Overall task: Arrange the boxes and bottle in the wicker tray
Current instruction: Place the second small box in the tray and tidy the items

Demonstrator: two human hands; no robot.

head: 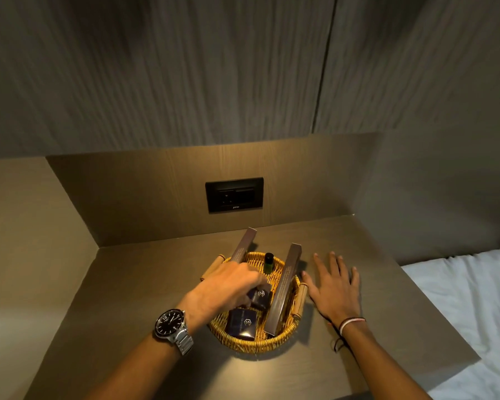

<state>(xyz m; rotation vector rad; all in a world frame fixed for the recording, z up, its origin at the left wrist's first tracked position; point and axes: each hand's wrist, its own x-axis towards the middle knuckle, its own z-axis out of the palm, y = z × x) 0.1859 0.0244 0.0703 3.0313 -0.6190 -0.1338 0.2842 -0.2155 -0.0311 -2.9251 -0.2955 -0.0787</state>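
Observation:
A yellow wicker tray (pixel 244 343) with wooden handles sits on the brown tabletop. Inside it, my left hand (pixel 228 287) is closed on a small dark blue box (pixel 261 295). A second dark blue box (pixel 242 324) lies at the tray's near side. Two long brown boxes lean on the rim: one at the back left (pixel 244 245), one along the right side (pixel 285 287). A small green bottle with a black cap (pixel 268 264) stands at the back. My right hand (pixel 335 287) rests flat on the table just right of the tray, fingers spread.
A black wall socket (pixel 234 194) is set in the back panel behind the tray. Wood panels close the left side and back. A white bed sheet (pixel 468 313) lies past the table's right edge.

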